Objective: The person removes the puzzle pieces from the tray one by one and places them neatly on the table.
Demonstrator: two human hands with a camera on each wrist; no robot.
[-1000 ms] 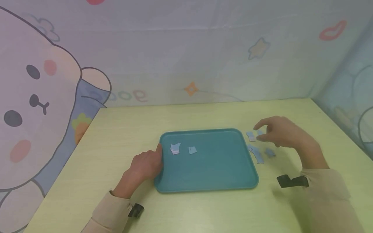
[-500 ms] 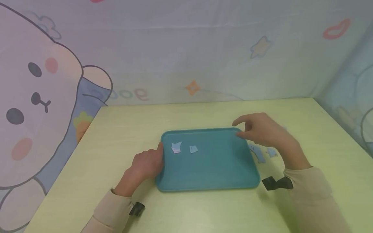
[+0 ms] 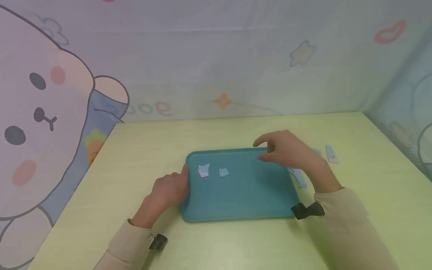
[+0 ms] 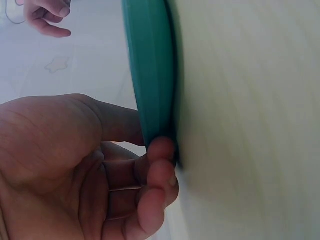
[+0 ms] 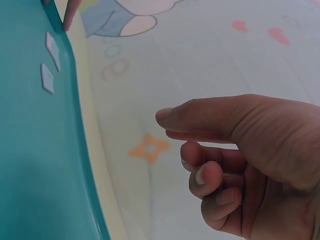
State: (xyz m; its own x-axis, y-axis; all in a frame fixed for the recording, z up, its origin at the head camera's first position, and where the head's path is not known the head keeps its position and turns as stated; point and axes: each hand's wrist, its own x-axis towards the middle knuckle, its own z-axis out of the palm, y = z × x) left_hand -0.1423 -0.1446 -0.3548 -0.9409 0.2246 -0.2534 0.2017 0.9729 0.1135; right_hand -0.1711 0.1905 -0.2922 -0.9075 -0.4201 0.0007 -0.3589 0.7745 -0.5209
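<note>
My left hand point(image 3: 170, 189) grips the left rim of a teal tray point(image 3: 236, 202); in the left wrist view its thumb point(image 4: 122, 122) lies over the edge and the fingertips curl under it. My right hand point(image 3: 283, 150) hovers above the tray's far right corner. Its thumb and index finger are apart, the other fingers loosely curled, with nothing between them in the right wrist view. Two flat pale-blue pieces lie on the tray: a jagged piece point(image 3: 203, 170) and a smaller squarish piece point(image 3: 224, 172).
More pale-blue pieces lie on the table right of the tray: a long piece point(image 3: 298, 179), a narrow piece point(image 3: 332, 154) and one partly hidden piece point(image 3: 318, 152) behind the right wrist. A printed cloth point(image 3: 202, 56) hangs behind the table point(image 3: 152, 142).
My right hand has moved left, from beside the loose pieces to above the tray's far right corner, uncovering the narrow piece. My left hand stays on the rim.
</note>
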